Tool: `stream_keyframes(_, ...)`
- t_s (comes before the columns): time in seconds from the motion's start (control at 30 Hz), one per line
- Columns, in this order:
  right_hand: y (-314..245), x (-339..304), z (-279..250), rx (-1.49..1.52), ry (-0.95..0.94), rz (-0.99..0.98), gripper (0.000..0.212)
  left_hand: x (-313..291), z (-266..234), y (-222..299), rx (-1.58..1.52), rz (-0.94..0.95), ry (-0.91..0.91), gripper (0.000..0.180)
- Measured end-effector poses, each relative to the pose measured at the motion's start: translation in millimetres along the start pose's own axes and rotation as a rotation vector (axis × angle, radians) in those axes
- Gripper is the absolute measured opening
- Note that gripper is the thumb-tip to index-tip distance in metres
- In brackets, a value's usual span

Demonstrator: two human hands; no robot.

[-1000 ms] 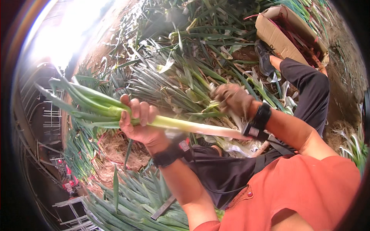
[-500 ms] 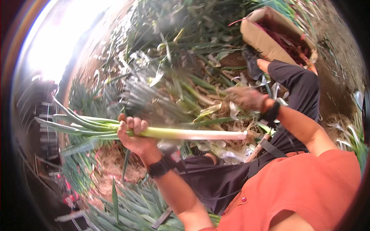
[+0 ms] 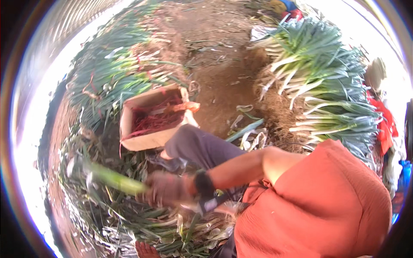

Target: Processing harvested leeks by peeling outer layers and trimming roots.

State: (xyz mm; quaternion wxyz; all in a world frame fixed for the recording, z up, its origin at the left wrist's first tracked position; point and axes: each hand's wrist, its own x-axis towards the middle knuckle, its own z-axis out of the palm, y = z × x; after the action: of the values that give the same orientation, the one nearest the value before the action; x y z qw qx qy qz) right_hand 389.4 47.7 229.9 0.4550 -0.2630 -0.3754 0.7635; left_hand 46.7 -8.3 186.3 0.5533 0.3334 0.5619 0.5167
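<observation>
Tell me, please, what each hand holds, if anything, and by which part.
The right hand holds a blurred leek, its green part jutting from the fist; exact grip unclear. For the left hand, I cannot tell.

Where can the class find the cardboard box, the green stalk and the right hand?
Cardboard box (image 3: 154, 139): head view, outside of its near wall.
Green stalk (image 3: 116, 177): head view, middle of its blurred visible length.
Right hand (image 3: 166, 189): head view, middle of the hand.

Box (image 3: 152, 138) is plain matt cardboard, with stringy red ties (image 3: 157, 116) inside it, can't tell if plastic. Dirt (image 3: 219, 90) right of it looks dry and rough. Shirt (image 3: 314, 202) below right: matt, creased cloth. Leek (image 3: 122, 182) below it's too blurred to judge.
</observation>
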Motion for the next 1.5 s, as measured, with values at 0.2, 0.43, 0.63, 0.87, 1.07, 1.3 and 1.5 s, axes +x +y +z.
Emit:
stream_keyframes(0.2,-127.2,-140.4,-97.8,0.113,0.567,-0.492,0.026,-13.6,5.0,-2.5,0.052,-0.096,-0.017,0.047)
stream_keyframes(0.43,-175.3,-368.3,-248.1,-0.478,1.765,-0.956,0.026,-1.2,-11.2,-36.1,-0.044,-0.152,-0.082,0.043)
stream_keyframes(0.63,-86.7,-552.6,-338.0,-1.054,2.218,0.462,0.046,-2.3,-2.2,-47.3,0.027,-0.2,-0.006,0.046)
stream_keyframes(0.87,-30.8,-487.8,-380.7,-1.7,1.157,1.42,0.019,-1.9,-29.0,-54.1,0.036,-0.22,0.062,0.049)
stream_keyframes(1.07,-110.8,-334.9,-356.1,-0.852,1.11,0.102,0.022,4.9,-77.1,-59.5,-0.14,-0.254,0.062,0.053)
stream_keyframes(1.3,-88.8,-54.8,-104.5,-0.603,0.28,0.018,0.028,-27.5,-36.0,-10.4,-0.198,-0.159,0.265,0.04)
stream_keyframes(1.5,84.0,101.4,-17.3,-0.573,-0.252,0.397,0.029,-74.6,-38.1,1.9,-0.254,-0.066,0.386,0.036)
